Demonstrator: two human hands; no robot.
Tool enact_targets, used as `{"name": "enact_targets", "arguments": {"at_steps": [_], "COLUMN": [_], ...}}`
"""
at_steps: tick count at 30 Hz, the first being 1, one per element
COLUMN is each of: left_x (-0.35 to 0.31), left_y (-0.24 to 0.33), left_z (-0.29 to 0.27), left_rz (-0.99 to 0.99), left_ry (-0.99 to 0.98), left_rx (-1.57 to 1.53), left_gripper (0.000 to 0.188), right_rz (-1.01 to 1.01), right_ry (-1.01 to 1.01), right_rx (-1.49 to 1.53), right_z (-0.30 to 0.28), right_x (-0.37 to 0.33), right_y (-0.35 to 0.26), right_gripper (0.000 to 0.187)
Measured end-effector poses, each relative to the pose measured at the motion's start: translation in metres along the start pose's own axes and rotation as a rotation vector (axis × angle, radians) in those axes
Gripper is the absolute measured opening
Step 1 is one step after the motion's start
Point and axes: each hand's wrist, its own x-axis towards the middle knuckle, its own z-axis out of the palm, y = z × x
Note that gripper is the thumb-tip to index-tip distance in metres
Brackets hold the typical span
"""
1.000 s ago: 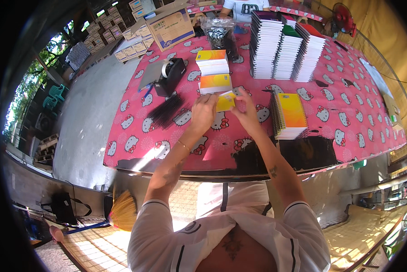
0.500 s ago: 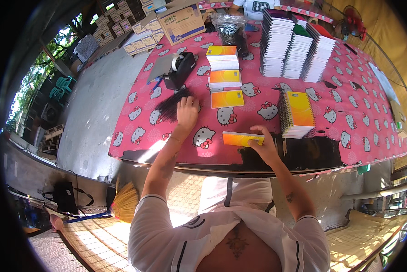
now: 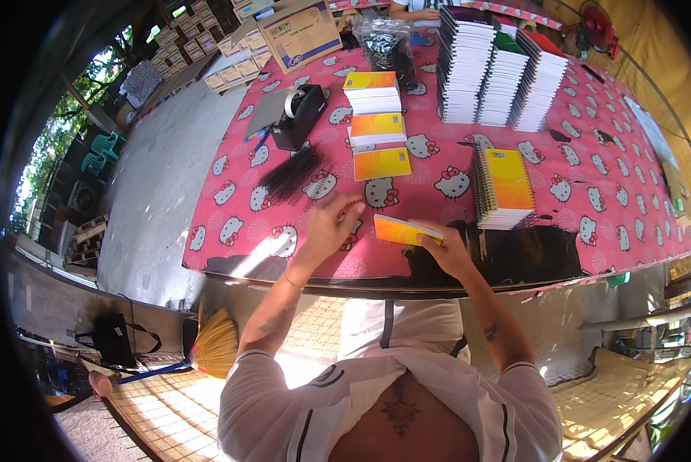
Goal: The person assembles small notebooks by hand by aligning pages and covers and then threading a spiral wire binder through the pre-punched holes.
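Note:
My right hand [image 3: 447, 250] grips a small yellow-orange notepad [image 3: 399, 231] near the table's front edge, thumb on its cover. My left hand [image 3: 335, 225] hovers just left of the notepad with its fingers pinched together; what they hold, if anything, is too small to make out. Beyond that hand lies a loose pile of thin black binding coils [image 3: 293, 175]. Matching yellow notepads without coils form a row of stacks [image 3: 382, 163] past my hands. Right of my right hand stands a stack of coil-bound yellow notepads [image 3: 509, 181].
A black tape dispenser [image 3: 299, 119] sits at the left of the pink patterned table [image 3: 238, 208]. At the back are a clear plastic bag [image 3: 384, 46], a cardboard box [image 3: 303, 35] and tall stacks of bound notebooks [image 3: 465, 69]. Another person [image 3: 415, 9] is across the table.
My left hand has come away from the coil pile, toward me and the notepad. The notepad has tilted slightly in my right hand, showing more of its cover.

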Motion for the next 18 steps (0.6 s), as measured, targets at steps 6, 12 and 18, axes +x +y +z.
{"name": "enact_targets", "arguments": {"at_steps": [6,12,18], "left_x": [-0.028,-0.024,-0.018], "left_y": [0.018,0.009,0.004], "left_z": [0.003,0.003,-0.003], "left_rz": [-0.012,-0.059,-0.095], "left_ry": [-0.001,-0.061,-0.127], "left_rx": [-0.095,-0.057,-0.146], "left_gripper": [0.015,0.017,0.017], "right_rz": [0.029,-0.003,0.021], "right_ry": [-0.011,-0.005,-0.003], "right_rx": [0.060,0.045,0.065], "right_z": [0.002,0.003,0.002], "right_x": [0.002,0.002,0.001], "right_y": [0.006,0.003,0.004], "right_gripper": [0.030,0.030,0.030]}}
